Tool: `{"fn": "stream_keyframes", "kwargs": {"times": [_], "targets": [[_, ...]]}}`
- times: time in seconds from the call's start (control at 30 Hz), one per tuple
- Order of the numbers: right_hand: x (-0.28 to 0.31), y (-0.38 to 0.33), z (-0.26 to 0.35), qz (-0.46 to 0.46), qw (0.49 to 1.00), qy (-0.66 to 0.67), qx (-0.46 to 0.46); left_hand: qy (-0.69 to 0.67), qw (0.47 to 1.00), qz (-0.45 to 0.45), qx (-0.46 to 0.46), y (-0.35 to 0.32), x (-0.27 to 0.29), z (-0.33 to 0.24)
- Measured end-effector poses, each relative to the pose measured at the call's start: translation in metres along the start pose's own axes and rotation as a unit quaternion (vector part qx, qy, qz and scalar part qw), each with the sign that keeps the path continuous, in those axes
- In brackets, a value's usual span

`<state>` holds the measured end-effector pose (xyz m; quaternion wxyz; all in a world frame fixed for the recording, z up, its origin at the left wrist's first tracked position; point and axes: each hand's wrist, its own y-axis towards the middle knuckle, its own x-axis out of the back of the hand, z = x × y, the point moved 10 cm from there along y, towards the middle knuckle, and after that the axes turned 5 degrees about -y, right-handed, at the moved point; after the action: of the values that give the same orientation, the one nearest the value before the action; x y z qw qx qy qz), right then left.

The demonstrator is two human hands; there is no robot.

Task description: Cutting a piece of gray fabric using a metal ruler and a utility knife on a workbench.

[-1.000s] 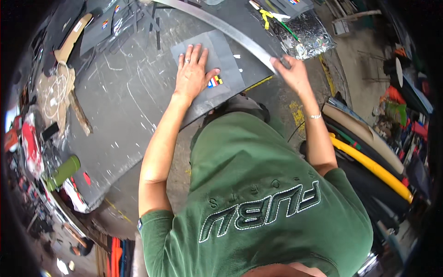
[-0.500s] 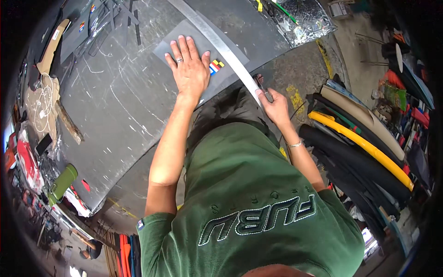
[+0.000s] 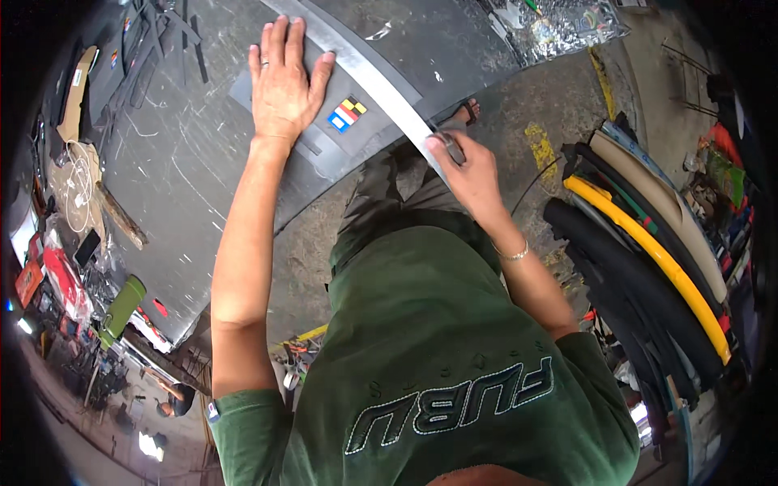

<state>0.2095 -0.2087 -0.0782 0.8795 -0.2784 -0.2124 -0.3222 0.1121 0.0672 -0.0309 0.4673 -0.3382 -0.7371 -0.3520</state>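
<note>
My left hand (image 3: 284, 89) lies flat on a grey sheet (image 3: 369, 134), fingers spread, fingertips by a long metal straightedge (image 3: 377, 78). That strip runs slantwise across the sheet to the table's near edge. A small patch of coloured blocks (image 3: 347, 115) shows on the sheet, right of my left hand. At the strip's near end my right hand (image 3: 474, 174) is closed around a small dark tool (image 3: 448, 149), its thumb against the metal. The tool's kind is not clear, and its working end is hidden.
The dark, scratched table (image 3: 194, 190) bears narrow dark offcuts (image 3: 182, 49) at far left and a wooden stick (image 3: 121, 215). A shiny plastic-covered bundle (image 3: 567, 32) lies at its far right corner. Rolls of material, one yellow (image 3: 648, 263), stand to my right. A person (image 3: 174, 401) is at lower left.
My left hand has slid farther up and left over the sheet, uncovering more of the coloured patch. My right hand sits slightly farther left, still at the strip's near end. The view has shifted.
</note>
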Motion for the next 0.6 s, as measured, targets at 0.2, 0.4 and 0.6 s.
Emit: {"fn": "stream_keyframes", "kwargs": {"times": [0.2,0.4,0.6], "targets": [[0.004,0.001,-0.002,0.031,0.999,-0.010,-0.020,-0.027,0.999,-0.030,-0.007,-0.001,0.003,0.000],[-0.004,0.013,0.005,0.040,0.999,0.032,-0.002,-0.010,1.000,-0.011,-0.002,0.000,0.003,-0.002],[-0.007,0.029,0.018,0.026,1.000,0.014,-0.008,-0.028,1.000,-0.012,0.003,-0.001,0.001,0.001]]}}
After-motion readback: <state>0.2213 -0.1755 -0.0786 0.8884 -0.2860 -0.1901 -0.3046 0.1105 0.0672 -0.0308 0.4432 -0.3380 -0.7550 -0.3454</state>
